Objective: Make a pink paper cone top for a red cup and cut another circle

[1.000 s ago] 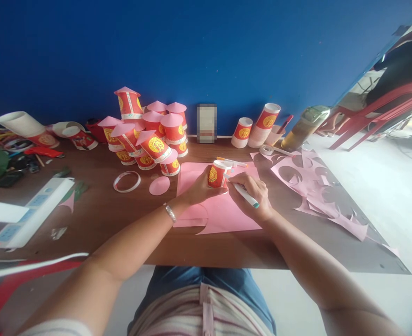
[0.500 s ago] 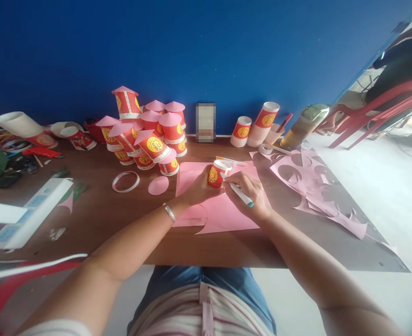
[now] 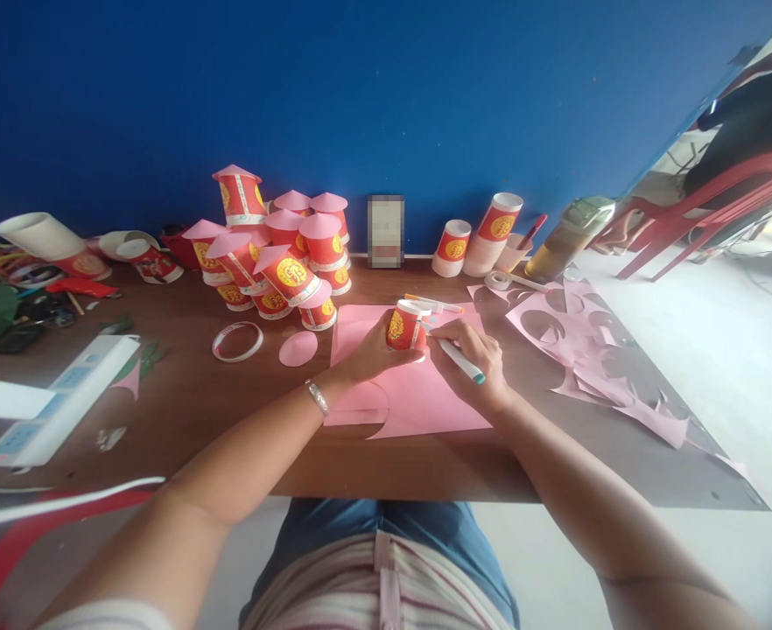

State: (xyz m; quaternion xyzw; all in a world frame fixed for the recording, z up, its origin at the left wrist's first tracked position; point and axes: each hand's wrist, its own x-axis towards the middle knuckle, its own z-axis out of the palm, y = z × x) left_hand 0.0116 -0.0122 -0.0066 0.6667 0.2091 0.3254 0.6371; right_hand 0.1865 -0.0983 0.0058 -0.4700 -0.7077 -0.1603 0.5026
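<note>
Left hand [image 3: 373, 353] curls round red paper cup [image 3: 404, 328] at its left | right hand [image 3: 486, 357] pinches white marker [image 3: 459, 359] beside cup's right | cup sits between both, over pink paper [image 3: 429, 407]

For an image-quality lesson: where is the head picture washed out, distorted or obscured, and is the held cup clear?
Head view: the floor at right is washed out; head view: likely glare greys the table at right; head view: the red chair looks stretched; head view: pixelation covers one upright object; head view: the held cup is fairly clear.
</note>
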